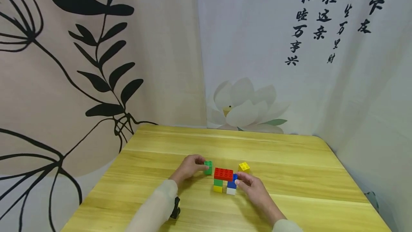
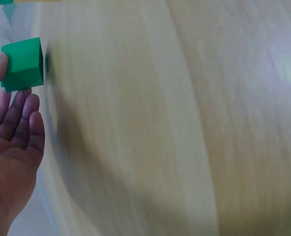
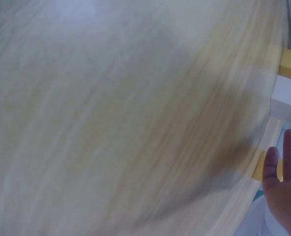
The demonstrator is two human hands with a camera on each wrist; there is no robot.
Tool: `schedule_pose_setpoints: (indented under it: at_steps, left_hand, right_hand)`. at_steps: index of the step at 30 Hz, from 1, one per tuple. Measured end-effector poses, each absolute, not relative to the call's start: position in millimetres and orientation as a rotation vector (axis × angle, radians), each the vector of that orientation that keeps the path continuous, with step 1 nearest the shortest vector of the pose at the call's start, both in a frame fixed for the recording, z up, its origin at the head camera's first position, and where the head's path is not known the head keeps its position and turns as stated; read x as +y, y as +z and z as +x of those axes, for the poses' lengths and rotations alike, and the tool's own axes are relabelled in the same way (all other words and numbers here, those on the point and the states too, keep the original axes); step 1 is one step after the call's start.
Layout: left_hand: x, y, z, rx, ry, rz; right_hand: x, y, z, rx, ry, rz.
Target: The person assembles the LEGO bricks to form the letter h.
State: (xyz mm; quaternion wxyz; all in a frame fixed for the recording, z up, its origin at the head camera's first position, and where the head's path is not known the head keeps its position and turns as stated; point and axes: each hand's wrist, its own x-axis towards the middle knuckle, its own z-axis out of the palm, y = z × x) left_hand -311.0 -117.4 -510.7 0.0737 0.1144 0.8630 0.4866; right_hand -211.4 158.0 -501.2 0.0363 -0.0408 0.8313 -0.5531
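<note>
In the head view my left hand (image 1: 192,168) pinches a green toy brick (image 1: 208,168) between thumb and fingers; the left wrist view shows the same green brick (image 2: 23,65) clear of the palm. To its right stands a small bridge of bricks. A red brick (image 1: 223,174) spans its top, over a green brick (image 1: 218,182) on a yellow one (image 1: 217,189) and a blue brick (image 1: 231,185) on a white one (image 1: 230,191). My right hand (image 1: 255,190) has thumb and forefinger on a blue brick (image 1: 235,177) at the bridge's right end.
A loose yellow brick (image 1: 244,167) lies behind the right hand on the wooden table (image 1: 289,160). A black object (image 1: 175,208) sits by the left sleeve. Printed cloth (image 1: 167,53) hangs behind the table's back edge.
</note>
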Motion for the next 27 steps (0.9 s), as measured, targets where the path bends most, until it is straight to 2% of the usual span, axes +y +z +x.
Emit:
schedule_pose_setpoints:
  at_steps: [13, 27]
  left_hand:
    - [-131.9, -466.1, -300.5, 2.449, 1.747, 0.297]
    - [-111.1, -432.9, -281.9, 2.475, 1.627, 0.557]
  right_hand:
    - [158.1, -501.0, -210.3, 2.557, -1.701, -0.158]
    - [159.4, -501.1, -210.3, 2.558, -1.675, -0.15]
